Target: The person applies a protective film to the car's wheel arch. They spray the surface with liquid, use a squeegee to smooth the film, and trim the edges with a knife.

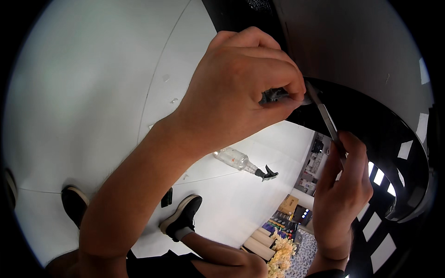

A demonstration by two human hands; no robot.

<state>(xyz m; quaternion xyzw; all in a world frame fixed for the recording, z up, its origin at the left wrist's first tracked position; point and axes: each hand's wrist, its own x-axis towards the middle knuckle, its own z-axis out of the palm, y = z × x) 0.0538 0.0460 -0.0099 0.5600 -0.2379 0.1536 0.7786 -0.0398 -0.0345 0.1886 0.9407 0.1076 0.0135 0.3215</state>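
Observation:
My left hand [250, 78] is closed in a pinch on a thin, clear piece of film [304, 100] at the edge of a glossy black panel [366, 106]. My right hand [345, 185] grips a slim metal knife [327, 118] from below, its tip up beside my left fingertips. The blade end lies against the film or just next to it; I cannot tell which. Part of the film is hidden inside my curled left fingers.
A clear spray bottle [234, 158] with a black trigger lies on the white floor [102, 116]. Small clear scraps [174, 100] are scattered there too. Shoes [183, 215] are below my left arm. Yellow flowers [281, 252] and a cardboard box [288, 204] stand farther off.

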